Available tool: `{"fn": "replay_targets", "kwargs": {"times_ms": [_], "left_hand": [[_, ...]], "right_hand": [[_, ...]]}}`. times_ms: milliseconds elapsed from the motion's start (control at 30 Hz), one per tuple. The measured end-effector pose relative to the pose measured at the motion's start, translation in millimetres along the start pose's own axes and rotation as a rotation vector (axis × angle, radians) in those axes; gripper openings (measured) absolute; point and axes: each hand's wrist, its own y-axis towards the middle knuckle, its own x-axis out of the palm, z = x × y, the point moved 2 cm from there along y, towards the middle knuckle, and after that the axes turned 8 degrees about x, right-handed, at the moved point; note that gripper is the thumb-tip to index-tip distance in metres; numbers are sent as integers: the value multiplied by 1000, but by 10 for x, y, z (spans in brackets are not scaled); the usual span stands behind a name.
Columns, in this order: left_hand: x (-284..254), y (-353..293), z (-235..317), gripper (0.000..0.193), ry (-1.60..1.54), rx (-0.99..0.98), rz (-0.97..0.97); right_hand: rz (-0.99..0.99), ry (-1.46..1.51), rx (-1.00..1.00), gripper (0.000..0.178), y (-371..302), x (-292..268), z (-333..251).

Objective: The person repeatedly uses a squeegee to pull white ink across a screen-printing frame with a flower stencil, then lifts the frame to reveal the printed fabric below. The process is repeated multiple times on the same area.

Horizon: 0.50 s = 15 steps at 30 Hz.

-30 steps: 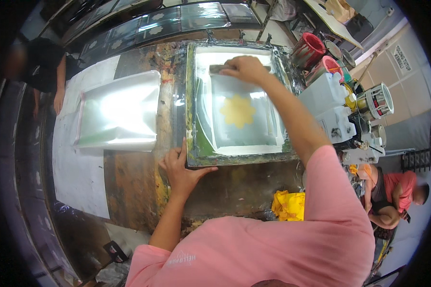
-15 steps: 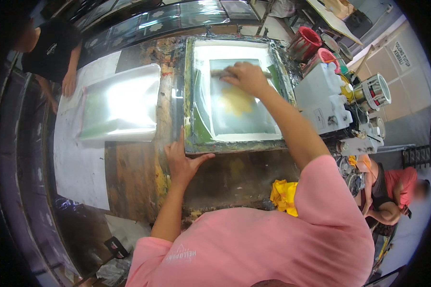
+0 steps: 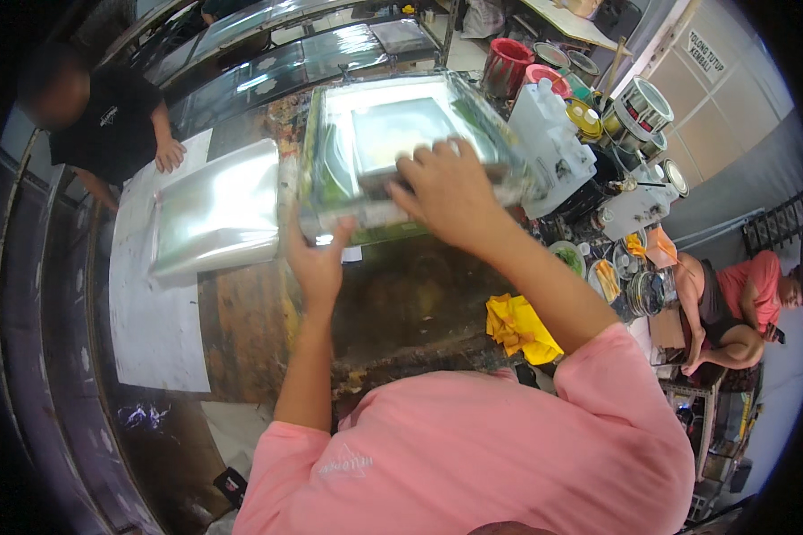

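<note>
A screen-printing frame [image 3: 311, 160] stands on the stained worktable, its near edge tilted up and blurred by motion. My left hand [image 3: 317, 263] grips its near left corner, thumb on top and the other fingers partly hidden. My right hand [image 3: 451, 192] is closed round a squeegee [image 3: 373, 185] at the near part of the mesh; much of the squeegee lies under the fingers. A pale rectangle with a faint yellowish patch shows in the mesh [image 3: 401, 134]. Beside the frame, on the left, rests a stack of clear plastic sheets [image 3: 219, 205].
White paper [image 3: 156, 339] lies under the stack. A person in black [image 3: 107, 116] stands at the far left. Paint cans [image 3: 510, 67] and white jugs [image 3: 549, 147] crowd the right side. A yellow cloth [image 3: 522, 328] lies near my right arm. Another person [image 3: 745, 294] sits at the right.
The squeegee has come toward me, from the far part of the mesh to the near part. My left hand has taken hold of the frame's corner, and its near edge has risen.
</note>
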Motion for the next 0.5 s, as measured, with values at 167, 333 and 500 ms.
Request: {"fn": "replay_targets", "kwargs": {"times_ms": [167,333,500], "left_hand": [[42,320,228,104,139,253,-31],[-17,-270,-207,122,1222,126,-507],[42,-485,-389,128,1235,67,-656]], "right_hand": [[217,-2,18,39,814,-175,194],[194,-3,37,46,1238,-299,334],[40,84,124,56,1591,-414,452]]}}
